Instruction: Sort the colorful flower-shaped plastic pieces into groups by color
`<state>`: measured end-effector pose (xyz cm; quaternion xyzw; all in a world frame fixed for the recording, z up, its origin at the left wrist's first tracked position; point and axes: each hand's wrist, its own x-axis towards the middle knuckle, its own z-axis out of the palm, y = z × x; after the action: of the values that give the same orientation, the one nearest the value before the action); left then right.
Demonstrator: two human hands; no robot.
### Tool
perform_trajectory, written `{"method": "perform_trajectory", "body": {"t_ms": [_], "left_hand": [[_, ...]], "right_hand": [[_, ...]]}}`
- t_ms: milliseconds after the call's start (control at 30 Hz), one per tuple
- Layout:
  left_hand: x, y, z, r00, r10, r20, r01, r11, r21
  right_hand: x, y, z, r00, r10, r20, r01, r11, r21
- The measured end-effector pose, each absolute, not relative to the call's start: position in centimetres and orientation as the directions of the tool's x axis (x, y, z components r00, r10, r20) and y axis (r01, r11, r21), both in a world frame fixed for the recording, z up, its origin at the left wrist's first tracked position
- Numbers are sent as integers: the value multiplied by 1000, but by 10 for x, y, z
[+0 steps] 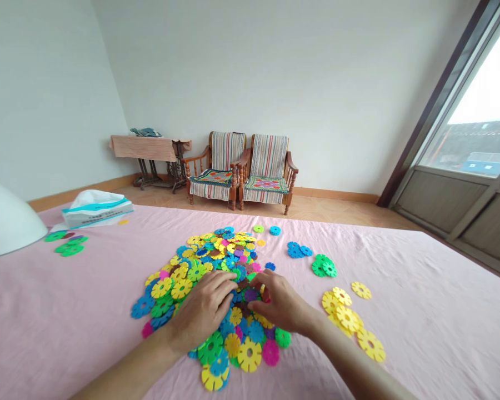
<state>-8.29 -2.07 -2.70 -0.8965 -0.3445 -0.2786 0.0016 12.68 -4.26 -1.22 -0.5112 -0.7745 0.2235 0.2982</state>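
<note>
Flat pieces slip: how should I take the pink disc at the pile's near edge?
Pinch the pink disc by its scalloped rim from the near right: that side lies flat on the pink sheet, clear of the pile, and its notches should help. The right hand is closest.

Two striped wooden armchairs (239,166) against the wall (316,83), beside a treadle sewing table (150,149)

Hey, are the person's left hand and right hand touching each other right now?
Apart. The head view shows the left hand and the right hand separated by a plain gap, with colourful plastic discs showing between them.
</note>
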Motion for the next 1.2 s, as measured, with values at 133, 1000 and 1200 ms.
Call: {"method": "perform_trajectory", "body": {"t_ms": [133, 1000, 1200], "left_hand": [[-83, -21, -26, 607, 614, 504, 617, -764, 188], [-80, -24, -23, 637, 563, 526, 567, -805, 174], [-81, -23, -24, 654, 568, 500, 569, -805, 169]], "right_hand": [[127, -42, -16, -309, 917, 251, 701, 398, -592], [120, -31, -32, -123, 870, 477, 413, 482, -772], [159, -5, -33, 282, 902, 326, 494, 154, -855]]}}
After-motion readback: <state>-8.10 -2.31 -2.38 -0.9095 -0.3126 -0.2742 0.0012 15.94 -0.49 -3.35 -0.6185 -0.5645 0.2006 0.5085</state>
